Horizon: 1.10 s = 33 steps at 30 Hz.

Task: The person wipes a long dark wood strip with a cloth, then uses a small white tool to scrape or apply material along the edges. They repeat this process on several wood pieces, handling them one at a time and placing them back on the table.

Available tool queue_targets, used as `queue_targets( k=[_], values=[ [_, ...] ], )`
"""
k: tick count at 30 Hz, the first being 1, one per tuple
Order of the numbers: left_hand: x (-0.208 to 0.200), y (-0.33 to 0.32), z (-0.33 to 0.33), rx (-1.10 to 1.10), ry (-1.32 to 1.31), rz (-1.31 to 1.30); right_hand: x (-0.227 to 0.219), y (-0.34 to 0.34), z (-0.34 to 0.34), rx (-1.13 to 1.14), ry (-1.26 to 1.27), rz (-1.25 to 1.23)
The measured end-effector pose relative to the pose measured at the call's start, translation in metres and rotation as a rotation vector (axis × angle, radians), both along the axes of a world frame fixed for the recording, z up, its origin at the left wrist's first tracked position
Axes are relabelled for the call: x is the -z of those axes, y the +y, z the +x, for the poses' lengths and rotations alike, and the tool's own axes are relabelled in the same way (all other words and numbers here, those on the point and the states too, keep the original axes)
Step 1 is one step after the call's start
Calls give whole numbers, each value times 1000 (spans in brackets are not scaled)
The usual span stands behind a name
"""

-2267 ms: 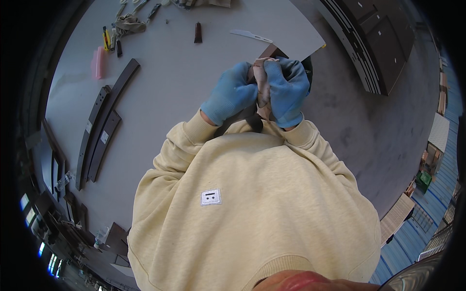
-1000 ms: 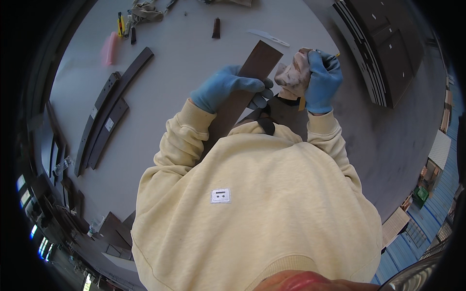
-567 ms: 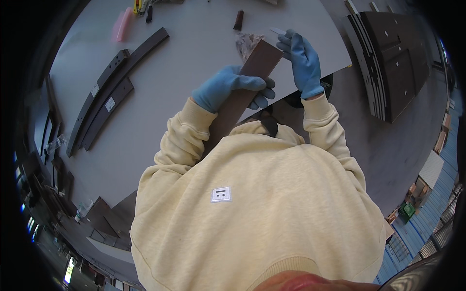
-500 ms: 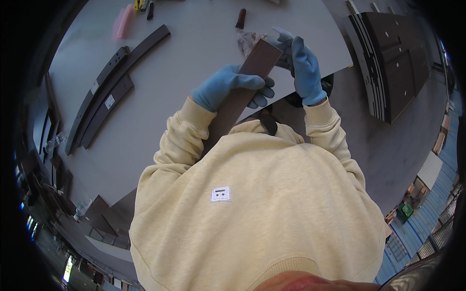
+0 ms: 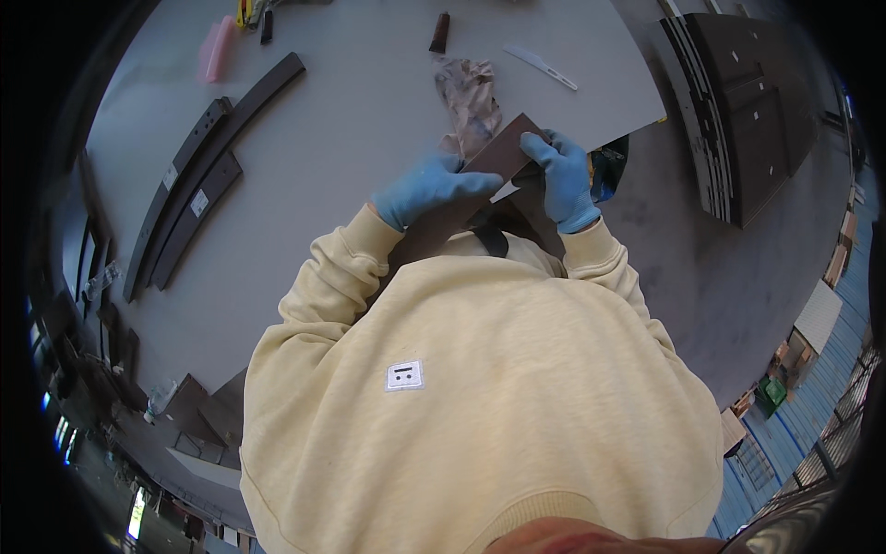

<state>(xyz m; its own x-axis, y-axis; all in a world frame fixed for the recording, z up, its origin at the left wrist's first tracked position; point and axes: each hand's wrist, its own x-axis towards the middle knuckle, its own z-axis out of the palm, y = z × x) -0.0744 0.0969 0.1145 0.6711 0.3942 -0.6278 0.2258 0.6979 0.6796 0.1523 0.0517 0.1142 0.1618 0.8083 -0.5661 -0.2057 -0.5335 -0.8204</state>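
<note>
A flat dark brown board [image 5: 508,151] slants in front of my body at the table's near edge. My left hand [image 5: 432,191], in a blue glove, is closed on it from the left, thumb lying over its face. At its upper right end my right hand [image 5: 565,183], also gloved, pinches the corner, fingers hidden in part behind it. The board's lower end is hidden by my left hand and sleeve. Beyond it lie a crumpled brownish cloth or paper [image 5: 469,97] and a white knife-shaped tool [image 5: 543,67].
Behind the cloth a dark tube [image 5: 440,32] lies on the grey table [image 5: 351,120]. Long dark curved pieces [image 5: 217,152] rest at the left, with a pink roll [image 5: 218,48] farther back. Stacked dark panels [image 5: 738,120] stand to the right, past the table's edge.
My right hand has let go of the white tool, which now lies on the table, and has moved down onto the board's end. The board has been lowered toward me.
</note>
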Motion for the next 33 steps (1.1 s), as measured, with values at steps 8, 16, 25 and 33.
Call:
queue_targets(
  k=[8, 16, 25, 33],
  values=[
    [19, -10, 30, 157, 598, 811, 53, 26, 77, 140, 168, -73],
    [72, 24, 31, 361, 580, 945, 90, 49, 89, 93, 166, -146],
    [108, 38, 26, 269, 549, 902, 132, 130, 145, -354, -1146, 519],
    [122, 33, 18, 263, 591, 938, 140, 186, 123, -1086, -1618, 236]
  ],
)
